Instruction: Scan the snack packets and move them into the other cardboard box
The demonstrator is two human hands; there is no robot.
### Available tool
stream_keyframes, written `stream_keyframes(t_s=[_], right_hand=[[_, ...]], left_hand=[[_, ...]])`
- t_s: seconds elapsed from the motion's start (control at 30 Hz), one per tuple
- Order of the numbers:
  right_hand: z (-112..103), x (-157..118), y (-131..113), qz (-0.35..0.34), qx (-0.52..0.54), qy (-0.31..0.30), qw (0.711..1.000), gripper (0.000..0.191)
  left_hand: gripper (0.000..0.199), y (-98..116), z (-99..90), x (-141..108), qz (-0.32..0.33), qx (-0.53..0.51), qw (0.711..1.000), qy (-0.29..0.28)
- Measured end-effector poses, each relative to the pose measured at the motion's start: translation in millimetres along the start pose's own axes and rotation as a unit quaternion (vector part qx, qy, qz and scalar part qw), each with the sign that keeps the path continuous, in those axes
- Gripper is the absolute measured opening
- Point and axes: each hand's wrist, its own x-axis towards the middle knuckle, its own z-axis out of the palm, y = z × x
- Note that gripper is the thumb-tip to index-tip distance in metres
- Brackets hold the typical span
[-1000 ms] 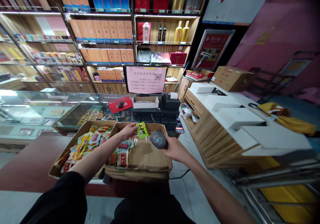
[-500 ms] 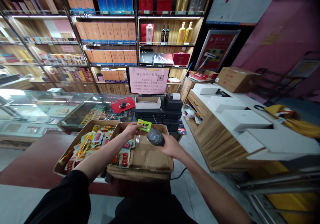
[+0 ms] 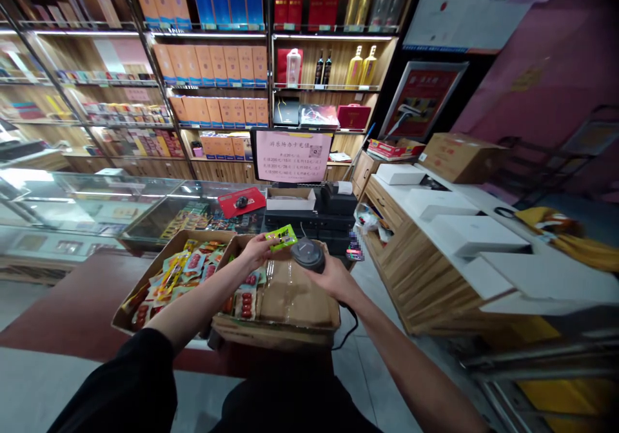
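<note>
My left hand pinches a small green snack packet by its left end, above the back edge of a cardboard box. My right hand is wrapped round a dark barcode scanner, its head close to the packet's right end. Below both hands is the right cardboard box, with a few snack packs along its left side. Beside it, the left cardboard box is filled with many colourful snack packets.
A black printer, a white tray and a red card lie past the boxes, before a monitor bearing a pink sign. Glass display cases extend left. A wooden cabinet stands right. A cable hangs beside the box.
The scanner has tilted, its head turning up toward the green packet. My left hand has tipped the packet slightly. The whole view has shifted a little.
</note>
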Motion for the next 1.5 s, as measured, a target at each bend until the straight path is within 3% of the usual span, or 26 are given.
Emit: stream_keyframes(t_s=[0.13,0.23,0.3,0.47,0.6,0.67,0.77,0.83,0.9,0.97,1.03,1.1,1.17,1.27,1.4,1.5], right_hand=[[-1,6,-19,0.02,0.065,-0.036,0.997,0.03],[-2,18,-44,0.078,0.2,-0.114,0.97,0.031],[1,29,-58,0.079,0.258,-0.145,0.952,0.033],[31,48,-63,0.049,0.173,-0.139,0.974,0.029],[58,52,-61,0.037,0.144,-0.145,0.978,0.026],[68,54,-66,0.042,0.145,-0.138,0.979,0.025],[78,57,-75,0.053,0.125,-0.119,0.984,0.026],[84,58,-79,0.061,0.111,-0.11,0.986,0.026],[87,59,-79,0.069,0.104,-0.102,0.987,0.025],[88,58,-76,0.079,0.097,-0.092,0.988,0.025],[86,55,-71,0.083,0.085,-0.075,0.99,0.026],[80,49,-63,0.082,0.066,-0.05,0.993,0.026],[73,41,-55,0.087,0.04,-0.017,0.995,0.024],[59,27,-42,0.107,0.005,0.015,0.994,0.021],[40,7,-26,0.112,0.006,0.036,0.993,0.023],[26,-8,-17,0.12,-0.002,0.043,0.992,0.029]], left_hand=[[0.032,6,-13.0,-1,0.005,0.005,1.0,0.019],[0.029,18,-32.6,-3,0.021,0.013,0.998,0.056],[0.027,31,-52.3,-7,0.044,0.012,0.996,0.077],[0.028,65,-123.6,-31,0.113,0.012,0.986,0.12],[0.037,76,-185.6,-55,0.139,0.062,0.971,0.186],[0.044,75,-209.5,-63,0.163,0.115,0.951,0.237],[0.046,72,-227.4,-65,0.229,0.236,0.891,0.313],[0.042,69,-223.9,-60,0.263,0.314,0.855,0.318],[0.038,65,-208.3,-51,0.273,0.369,0.843,0.279],[0.034,58,-183.7,-41,0.276,0.408,0.843,0.216],[0.03,48,-154.9,-30,0.267,0.476,0.824,0.148],[0.028,35,-126.8,-18,0.253,0.548,0.796,0.043],[0.023,22,-102.5,-5,0.23,0.616,0.753,-0.022],[0.016,6,-76.3,17,0.184,0.681,0.708,0.017],[0.022,-5,-60.9,44,0.086,0.68,0.725,0.065],[0.025,-10,-58.5,54,0.089,0.682,0.724,0.054]])
